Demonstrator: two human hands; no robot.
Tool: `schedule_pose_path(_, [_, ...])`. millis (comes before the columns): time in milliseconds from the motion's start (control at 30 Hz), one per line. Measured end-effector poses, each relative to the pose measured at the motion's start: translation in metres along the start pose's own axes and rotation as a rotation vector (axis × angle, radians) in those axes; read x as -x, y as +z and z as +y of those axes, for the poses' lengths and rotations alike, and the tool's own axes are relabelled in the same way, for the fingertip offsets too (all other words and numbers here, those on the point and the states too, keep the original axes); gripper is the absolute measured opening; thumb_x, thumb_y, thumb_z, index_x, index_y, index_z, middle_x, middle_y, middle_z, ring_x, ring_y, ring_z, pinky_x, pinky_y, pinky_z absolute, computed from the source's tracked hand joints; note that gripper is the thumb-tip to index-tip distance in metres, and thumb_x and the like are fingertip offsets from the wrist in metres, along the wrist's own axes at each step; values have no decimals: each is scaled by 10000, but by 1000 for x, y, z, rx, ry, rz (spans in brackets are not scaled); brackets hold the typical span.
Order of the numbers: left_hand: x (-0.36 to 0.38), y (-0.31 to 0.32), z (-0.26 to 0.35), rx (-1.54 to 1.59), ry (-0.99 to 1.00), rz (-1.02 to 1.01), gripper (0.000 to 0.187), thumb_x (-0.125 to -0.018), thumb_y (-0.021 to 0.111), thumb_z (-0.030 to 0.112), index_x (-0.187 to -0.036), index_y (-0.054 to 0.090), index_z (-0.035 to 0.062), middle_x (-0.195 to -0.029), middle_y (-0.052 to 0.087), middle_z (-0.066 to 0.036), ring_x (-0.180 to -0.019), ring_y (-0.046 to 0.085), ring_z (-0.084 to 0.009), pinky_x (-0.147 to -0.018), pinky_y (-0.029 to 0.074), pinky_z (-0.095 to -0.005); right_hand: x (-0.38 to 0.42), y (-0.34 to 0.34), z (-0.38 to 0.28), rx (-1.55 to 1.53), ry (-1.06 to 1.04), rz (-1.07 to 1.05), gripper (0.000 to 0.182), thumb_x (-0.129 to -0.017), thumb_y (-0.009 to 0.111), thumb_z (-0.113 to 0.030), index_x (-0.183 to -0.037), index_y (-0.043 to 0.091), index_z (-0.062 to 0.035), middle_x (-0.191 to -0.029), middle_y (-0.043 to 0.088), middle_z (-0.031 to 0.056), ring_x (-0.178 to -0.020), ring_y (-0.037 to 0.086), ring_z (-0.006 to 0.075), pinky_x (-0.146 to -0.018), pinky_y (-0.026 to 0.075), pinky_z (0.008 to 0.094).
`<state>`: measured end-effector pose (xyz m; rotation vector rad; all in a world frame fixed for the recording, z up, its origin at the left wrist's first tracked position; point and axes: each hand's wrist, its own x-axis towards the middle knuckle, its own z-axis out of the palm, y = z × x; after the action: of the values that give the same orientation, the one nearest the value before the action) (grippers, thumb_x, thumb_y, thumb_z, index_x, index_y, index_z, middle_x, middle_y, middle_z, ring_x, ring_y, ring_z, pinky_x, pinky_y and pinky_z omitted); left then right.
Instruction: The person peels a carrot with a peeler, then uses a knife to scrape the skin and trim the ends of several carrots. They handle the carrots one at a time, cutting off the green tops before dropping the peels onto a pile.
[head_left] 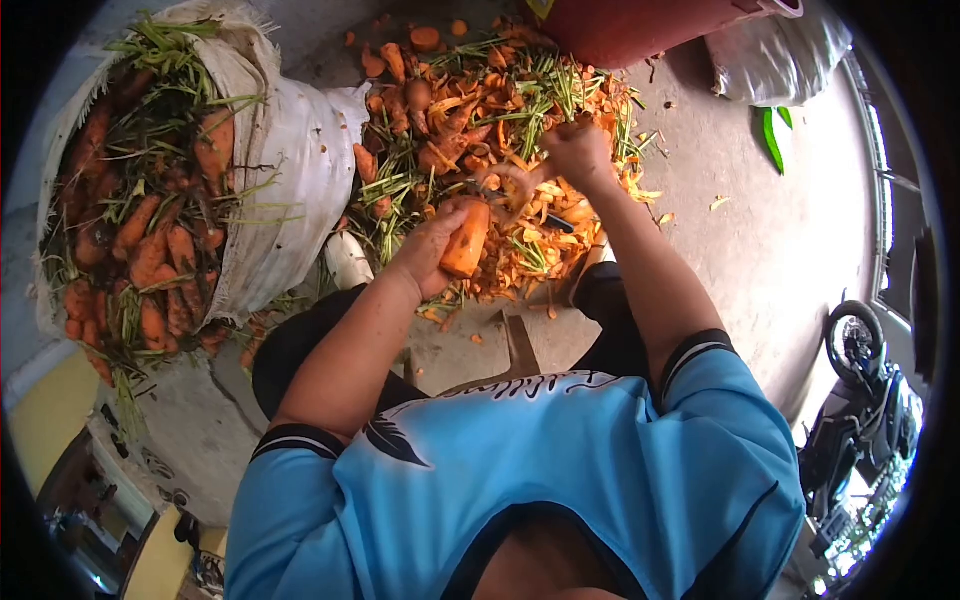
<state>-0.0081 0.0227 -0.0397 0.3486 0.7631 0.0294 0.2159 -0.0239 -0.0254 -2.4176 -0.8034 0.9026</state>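
Observation:
My left hand (428,250) is closed around a thick orange carrot (468,240), its cut end tilted toward me. To the right and farther out, my right hand (578,155) is closed like a fist. A pale, motion-smeared shape (515,187) lies between the two hands, and I cannot make out what my right fingers hold. Beneath both hands spreads a heap of orange peelings (575,212) mixed with cut green stems (545,100). A small dark object (558,223) rests on the peelings.
An open white sack (300,190) lies at the left, full of unpeeled carrots (160,245) with stems. Beyond the heap stand a red tub (640,30) and another white sack (785,55). A green leaf (771,140) lies on the concrete floor. A motorcycle (850,420) is at far right.

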Motion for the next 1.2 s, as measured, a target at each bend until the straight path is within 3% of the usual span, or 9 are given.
schedule_pose_path(133, [-1, 3, 5, -33, -83, -59, 192, -864, 462, 215, -1034, 489, 131, -959, 540, -20, -871, 548, -147, -696, 474, -310, 30, 24, -21, 238, -293, -105, 213, -721, 561, -256, -689, 662, -71, -617, 608, 101, -573, 584, 169, -667, 486, 301])
schedule_pose_path(267, [0, 1, 1, 29, 20, 30, 163, -858, 479, 210, -999, 502, 132, -921, 546, -19, -856, 550, -136, -700, 474, -295, -15, 5, 14, 130, 103, -33, 236, -730, 558, -260, -628, 644, -65, -585, 613, 110, -557, 591, 139, -622, 496, 291])
schedule_pose_path(467, [7, 17, 9, 41, -76, -15, 251, -829, 536, 248, -1021, 507, 88, -931, 550, -26, -828, 552, -143, -689, 475, -280, 30, 30, -13, 112, -249, -116, 323, -711, 565, -337, -678, 639, -24, -650, 603, 171, -639, 598, 246, -703, 470, 357])
schedule_pose_path(667, [1, -1, -1, 29, -56, 59, 323, -828, 534, 268, -1059, 513, 44, -937, 561, -47, -824, 569, -171, -685, 484, -289, -10, -10, 6, 96, 138, 67, 403, -740, 579, -365, -495, 545, -47, -504, 579, 9, -448, 501, 58, -428, 434, 257])
schedule_pose_path(867, [-1, 0, 2, 3, -76, -152, 297, -860, 467, 257, -1077, 498, 56, -960, 549, -59, -849, 569, -187, -696, 491, -320, 31, 26, -17, 251, -334, -79, 331, -733, 513, -358, -678, 652, -62, -591, 596, 92, -549, 570, 200, -667, 485, 347])
schedule_pose_path(967, [-7, -4, -6, 32, -38, -3, 287, -871, 426, 257, -1099, 475, 91, -1010, 519, -54, -854, 556, -200, -673, 485, -338, 1, 7, -11, 206, 175, -138, 284, -759, 580, -346, -651, 648, -93, -564, 592, 18, -453, 511, 66, -445, 454, 220])
schedule_pose_path(1067, [-4, -5, -5, -12, -6, 37, 297, -873, 424, 267, -1111, 471, 96, -1031, 519, -54, -864, 549, -188, -688, 485, -326, 0, -12, -5, -38, 125, -52, 305, -735, 609, -340, -613, 635, -62, -539, 585, -6, -457, 514, 59, -431, 441, 213])
schedule_pose_path(1133, [8, 13, 7, -36, -47, -19, 306, -877, 422, 287, -1115, 474, 102, -1015, 528, -51, -860, 546, -174, -695, 484, -318, 21, 0, -27, 0, 21, -139, 256, -733, 531, -254, -609, 637, -57, -546, 594, 90, -498, 565, 161, -576, 483, 306])
schedule_pose_path(1200, [7, 16, 5, -27, -49, -67, 315, -880, 420, 301, -1113, 478, 97, -997, 534, -51, -855, 545, -167, -703, 485, -321, 31, 26, -20, 268, -342, -36, 252, -725, 552, -246, -628, 628, -26, -585, 611, 107, -530, 577, 175, -607, 482, 323])
